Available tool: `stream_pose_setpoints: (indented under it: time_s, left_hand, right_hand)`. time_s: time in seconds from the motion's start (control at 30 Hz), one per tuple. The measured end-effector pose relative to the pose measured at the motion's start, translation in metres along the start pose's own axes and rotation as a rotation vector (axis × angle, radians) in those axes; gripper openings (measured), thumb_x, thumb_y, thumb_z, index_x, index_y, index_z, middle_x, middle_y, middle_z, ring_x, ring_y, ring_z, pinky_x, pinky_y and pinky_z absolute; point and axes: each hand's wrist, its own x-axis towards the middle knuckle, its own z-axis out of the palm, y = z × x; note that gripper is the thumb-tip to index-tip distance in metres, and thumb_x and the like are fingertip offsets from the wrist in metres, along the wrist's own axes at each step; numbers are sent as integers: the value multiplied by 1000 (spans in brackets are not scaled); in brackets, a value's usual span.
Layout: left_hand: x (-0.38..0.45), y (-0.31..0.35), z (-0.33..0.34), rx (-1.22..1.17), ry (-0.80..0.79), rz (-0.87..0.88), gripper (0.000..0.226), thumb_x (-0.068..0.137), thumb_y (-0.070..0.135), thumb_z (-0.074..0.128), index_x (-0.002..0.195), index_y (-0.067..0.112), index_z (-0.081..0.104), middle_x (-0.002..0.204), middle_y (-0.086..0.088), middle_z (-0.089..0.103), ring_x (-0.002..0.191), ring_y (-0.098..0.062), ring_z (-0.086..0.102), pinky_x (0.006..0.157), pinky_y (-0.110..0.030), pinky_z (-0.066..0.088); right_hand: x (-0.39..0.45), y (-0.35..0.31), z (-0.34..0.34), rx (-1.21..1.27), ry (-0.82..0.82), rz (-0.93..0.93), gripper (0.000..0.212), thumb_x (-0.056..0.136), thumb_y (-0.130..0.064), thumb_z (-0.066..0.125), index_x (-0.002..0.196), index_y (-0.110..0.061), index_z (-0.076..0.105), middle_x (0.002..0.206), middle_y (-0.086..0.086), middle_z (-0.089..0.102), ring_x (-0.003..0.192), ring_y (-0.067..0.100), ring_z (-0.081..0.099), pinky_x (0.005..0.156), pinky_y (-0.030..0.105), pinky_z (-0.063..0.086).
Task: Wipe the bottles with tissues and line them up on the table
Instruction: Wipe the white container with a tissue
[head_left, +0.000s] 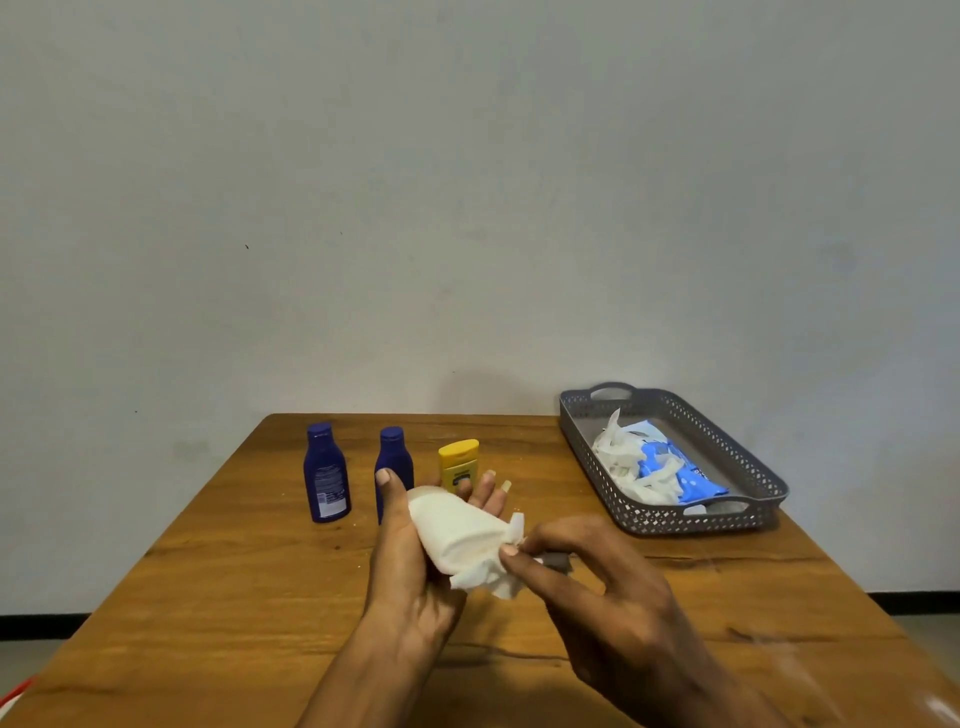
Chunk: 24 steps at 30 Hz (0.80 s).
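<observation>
One view only: a wide-angle camera worn on the person's head, facing forward and slightly down across a brown wooden table (218, 587) towards a plain pale wall (467, 182), which fills the upper half of the frame. The camera is close to the near table edge; both bare forearms enter from the bottom, with the left hand (415, 551) and the right hand (597, 587) meeting just below frame centre. The far table edge lies across the middle distance. A grey perforated plastic tray (748, 467) sits at the right, well beyond the hands. Wide-angle curvature bends the floor line at both sides. No second view shares the scene.
</observation>
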Motion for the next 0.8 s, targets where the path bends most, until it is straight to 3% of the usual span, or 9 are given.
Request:
stream_pose_setpoints:
  time_s: [0.1, 0.2, 0.27, 0.37, 0.5, 0.63, 0.8]
  left_hand:
    - [-4, -1, 1, 24, -56, -28, 66, 90, 58, 51, 114, -4, 56, 113, -25, 71, 87, -33, 75, 79, -50, 53]
    - [-5, -1, 1, 56, -121, -69, 66, 90, 53, 55, 124, -4, 57, 113, -19, 72, 87, -29, 75, 80, -47, 59]
    - [-4, 0, 0, 120, -154, -72, 68, 89, 55, 54, 123, -3, 59, 103, -15, 72, 83, -25, 73, 77, -41, 59]
    - [-5, -2, -2, 236, -172, -62, 61, 88, 57, 53, 106, 0, 62, 78, -13, 65, 64, -22, 67, 61, -35, 59]
    - [-8, -6, -3, 342, -161, -33, 56, 87, 52, 56, 103, -2, 63, 74, -15, 66, 61, -26, 68, 56, -38, 60]
    - [-13, -10, -4, 492, -213, 3, 54, 87, 57, 54, 107, 7, 58, 74, -13, 63, 60, -24, 63, 53, -34, 54]
    - [-24, -22, 2, 554, -235, 138, 37, 84, 46, 52, 88, 15, 70, 70, -10, 66, 62, -21, 59, 59, -34, 43]
  right_hand:
    - [2, -6, -1, 312, 118, 260, 27, 86, -7, 68, 110, -15, 76, 104, -2, 64, 96, 12, 65, 76, 24, 54]
    - [7, -11, 0, 755, 164, 529, 27, 85, 1, 67, 100, -20, 78, 100, -3, 68, 95, 19, 67, 76, 24, 55]
    - [10, -13, -2, 927, 174, 572, 31, 84, 8, 64, 96, -16, 79, 99, 2, 69, 96, 23, 67, 79, 26, 55]
    - [17, -14, -6, 1009, 178, 571, 31, 84, 11, 62, 95, -12, 79, 97, 5, 71, 97, 26, 67, 80, 29, 55]
    - [21, -15, -4, 980, 150, 578, 32, 86, 13, 61, 101, -9, 79, 101, 2, 70, 100, 21, 68, 77, 22, 54]
    - [28, -8, 3, 692, 119, 539, 36, 84, 4, 63, 107, -20, 79, 101, -6, 67, 100, 19, 67, 77, 24, 53]
    - [43, 2, 4, 432, 119, 485, 32, 87, -13, 61, 115, -21, 75, 107, -10, 64, 103, 10, 63, 81, 18, 54]
